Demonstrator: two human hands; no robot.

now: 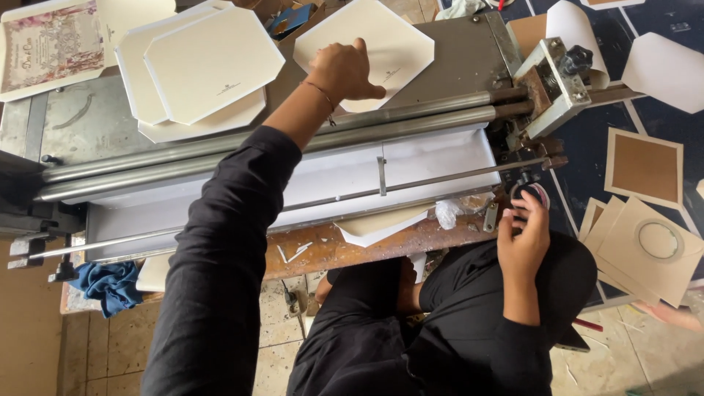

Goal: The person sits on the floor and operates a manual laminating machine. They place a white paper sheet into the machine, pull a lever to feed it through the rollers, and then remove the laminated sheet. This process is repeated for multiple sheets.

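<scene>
Card sheet lies under left hand; right hand grips crank handle.

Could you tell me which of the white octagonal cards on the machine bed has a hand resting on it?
The single card right of the stack; the left hand lies on its lower left edge, while the stack is untouched.

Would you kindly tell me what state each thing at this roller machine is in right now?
Left hand: flat on the white card.
Right hand: closed on the crank handle.
Card stack: piled loosely, untouched.
Card under the rollers: partly sticking out.
Blue cloth: crumpled, hanging.
</scene>
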